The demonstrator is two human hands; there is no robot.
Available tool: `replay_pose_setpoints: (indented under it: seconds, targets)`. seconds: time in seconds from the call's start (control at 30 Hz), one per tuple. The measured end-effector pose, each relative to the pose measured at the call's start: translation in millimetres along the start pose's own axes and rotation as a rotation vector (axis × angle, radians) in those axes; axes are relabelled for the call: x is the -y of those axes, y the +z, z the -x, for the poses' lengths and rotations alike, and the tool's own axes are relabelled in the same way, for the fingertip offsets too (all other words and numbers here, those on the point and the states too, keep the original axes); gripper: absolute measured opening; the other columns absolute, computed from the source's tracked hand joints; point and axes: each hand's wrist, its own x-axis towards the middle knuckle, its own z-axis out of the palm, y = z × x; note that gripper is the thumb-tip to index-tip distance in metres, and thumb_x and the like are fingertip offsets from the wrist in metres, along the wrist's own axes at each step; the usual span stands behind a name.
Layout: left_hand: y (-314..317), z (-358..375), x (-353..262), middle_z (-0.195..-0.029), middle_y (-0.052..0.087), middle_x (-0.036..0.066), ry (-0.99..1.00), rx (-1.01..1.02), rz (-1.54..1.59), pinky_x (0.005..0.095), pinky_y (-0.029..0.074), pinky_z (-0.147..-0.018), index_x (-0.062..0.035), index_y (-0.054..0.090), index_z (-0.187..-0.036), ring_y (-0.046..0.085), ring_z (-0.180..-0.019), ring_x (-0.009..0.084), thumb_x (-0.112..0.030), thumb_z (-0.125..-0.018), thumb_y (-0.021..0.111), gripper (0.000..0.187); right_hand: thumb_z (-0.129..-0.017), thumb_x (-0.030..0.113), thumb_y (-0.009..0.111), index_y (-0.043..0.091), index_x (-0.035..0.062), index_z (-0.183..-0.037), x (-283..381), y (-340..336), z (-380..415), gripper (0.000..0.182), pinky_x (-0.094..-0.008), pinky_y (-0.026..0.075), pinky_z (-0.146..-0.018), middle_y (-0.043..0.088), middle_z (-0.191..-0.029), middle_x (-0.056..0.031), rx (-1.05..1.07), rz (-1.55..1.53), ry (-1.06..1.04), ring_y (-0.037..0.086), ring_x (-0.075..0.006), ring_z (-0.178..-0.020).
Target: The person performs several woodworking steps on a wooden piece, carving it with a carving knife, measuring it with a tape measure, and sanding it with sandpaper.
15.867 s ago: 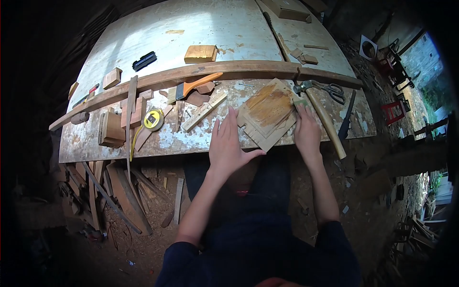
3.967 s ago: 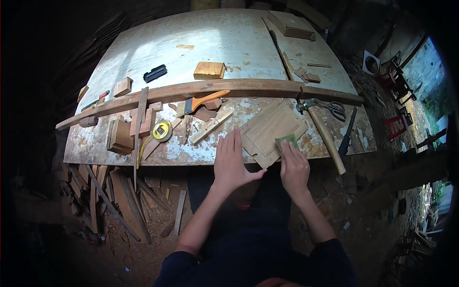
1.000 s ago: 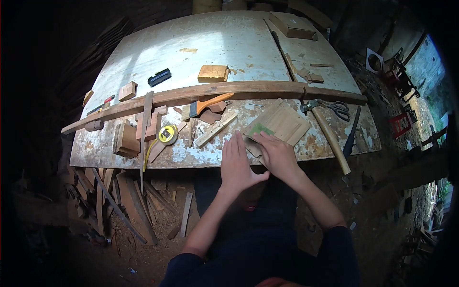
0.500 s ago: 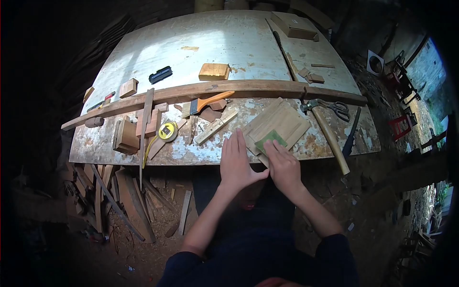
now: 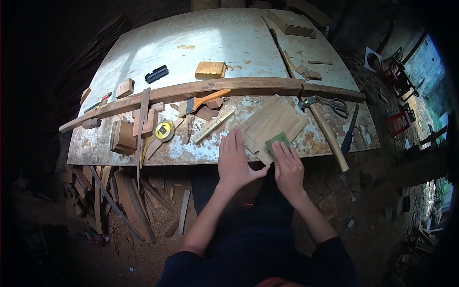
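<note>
Left hand point(image 5: 235, 160) lies flat, bracing the panel point(image 5: 271, 124); right hand point(image 5: 288, 165) presses limp green sandpaper point(image 5: 277, 141) down. The panel looks thin, light and stiff, best held by its edges.

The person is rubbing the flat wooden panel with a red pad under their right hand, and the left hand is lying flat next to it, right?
Not quite: the pad is green, not red. The head view shows the right hand pressing a small green sanding pad on the flat wooden panel, with the left hand lying flat beside it.
</note>
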Motion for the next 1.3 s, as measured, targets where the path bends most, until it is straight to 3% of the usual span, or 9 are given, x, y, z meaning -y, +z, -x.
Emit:
replay_pose_setpoints:
  seconds: [0.2,0.33,0.47,0.6,0.7,0.83,0.97,1.1,1.3]
  targets:
    - [-3,2,-2,-0.160,0.042,0.034,0.001,0.019,-0.003,0.0571,0.031,-0.131,0.0142,0.019,-0.167,0.044,-0.151,0.0470,-0.063,-0.063,0.094,0.150,-0.105,0.007,0.067,0.071,0.0019,-0.138,-60,-2,-49,0.034,-0.0529,0.053,-0.115,0.076,-0.129,-0.0230,-0.047,0.029,0.294,0.071,-0.0429,-0.125]
    - [-3,2,0,-0.159,0.043,0.033,-0.004,0.030,0.000,0.0572,0.031,-0.131,0.0141,0.019,-0.167,0.044,-0.150,0.0470,-0.063,-0.063,0.095,0.149,-0.109,0.013,0.059,0.072,0.0002,-0.135,-17,6,-38,0.031,-0.0520,0.058,-0.107,0.076,-0.127,-0.0255,0.049,-0.061,0.006,0.073,-0.0427,-0.121]
    - [-3,2,-2,-0.157,0.043,0.035,0.012,0.008,-0.011,0.0573,0.032,-0.129,0.0143,0.017,-0.167,0.045,-0.148,0.0491,-0.063,-0.063,0.095,0.151,-0.106,0.012,0.064,0.072,0.0016,-0.133,-62,6,-86,0.030,-0.0506,0.062,-0.098,0.076,-0.126,-0.0244,0.050,-0.003,0.427,0.073,-0.0427,-0.121]
    - [-4,3,1,-0.156,0.043,0.038,0.023,0.017,-0.034,0.0569,0.034,-0.128,0.0150,0.013,-0.168,0.045,-0.145,0.0528,-0.064,-0.064,0.094,0.154,-0.108,0.014,0.060,0.073,0.0016,-0.130,-41,41,-73,0.028,-0.0548,0.062,-0.085,0.077,-0.114,-0.0267,-0.099,0.027,-0.091,0.076,-0.0450,-0.102]
    - [-3,4,2,-0.154,0.043,0.038,0.026,0.001,-0.034,0.0570,0.035,-0.127,0.0148,0.013,-0.168,0.045,-0.144,0.0530,-0.064,-0.065,0.094,0.153,-0.104,0.008,0.059,0.070,-0.0014,-0.130,-41,-8,-123,0.029,-0.0530,0.062,-0.096,0.076,-0.128,-0.0256,0.291,-0.008,0.438,0.074,-0.0437,-0.120]
    - [-4,2,1,-0.153,0.044,0.037,0.027,0.010,-0.053,0.0575,0.036,-0.126,0.0152,0.013,-0.168,0.046,-0.143,0.0535,-0.065,-0.066,0.093,0.153,-0.108,0.015,0.056,0.073,0.0025,-0.127,-34,41,-99,0.028,-0.0557,0.063,-0.088,0.077,-0.117,-0.0248,0.032,-0.014,-0.044,0.078,-0.0430,-0.105]
    - [-5,6,-3,-0.160,0.041,0.035,-0.028,0.044,-0.015,0.0564,0.032,-0.130,0.0140,0.019,-0.167,0.043,-0.150,0.0488,-0.063,-0.065,0.094,0.148,-0.106,0.012,0.058,0.071,0.0034,-0.127,-50,13,-135,0.026,-0.0543,0.063,-0.091,0.077,-0.121,-0.0254,0.229,-0.053,0.309,0.075,-0.0461,-0.110]
    - [-3,4,1,-0.154,0.045,0.036,0.015,0.018,-0.041,0.0565,0.035,-0.127,0.0159,0.014,-0.167,0.047,-0.144,0.0514,-0.064,-0.065,0.094,0.153,-0.108,0.017,0.056,0.073,0.0048,-0.124,-27,51,-106,0.026,-0.0561,0.059,-0.097,0.076,-0.118,-0.0264,0.112,-0.147,-0.078,0.072,-0.0463,-0.116]
    - [1,1,5,-0.156,0.044,0.037,0.038,-0.026,0.002,0.0567,0.034,-0.129,0.0170,0.015,-0.167,0.046,-0.146,0.0507,-0.066,-0.064,0.094,0.154,-0.103,0.013,0.064,0.072,0.0027,-0.131,-20,36,-111,0.030,-0.0533,0.049,-0.118,0.076,-0.128,-0.0226,0.195,-0.042,0.013,0.069,-0.0413,-0.129]
